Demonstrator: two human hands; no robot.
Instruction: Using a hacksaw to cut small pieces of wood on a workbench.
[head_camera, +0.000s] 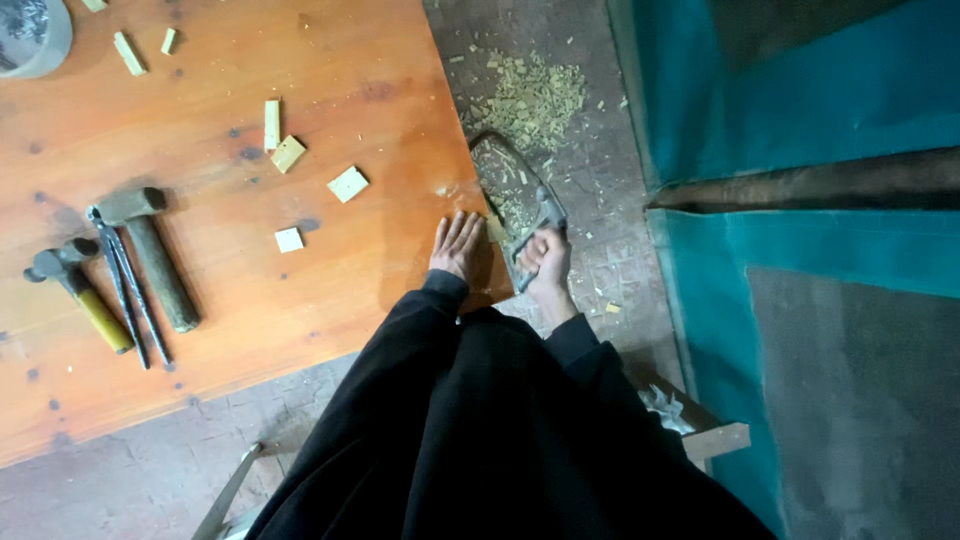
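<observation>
The right hand (545, 258) has its grip closed around the handle of a hand saw (512, 190), whose blade runs along the table (200, 380) edge, seemingly against a small wood piece there. The left hand (456, 245) lies flat, fingers spread, on the table corner. Offcut blocks (347, 184) lie scattered nearby; two hammers (150, 250) and pincers (125, 290) rest well apart. Wood chips (530, 100) litter the floor beyond.
</observation>
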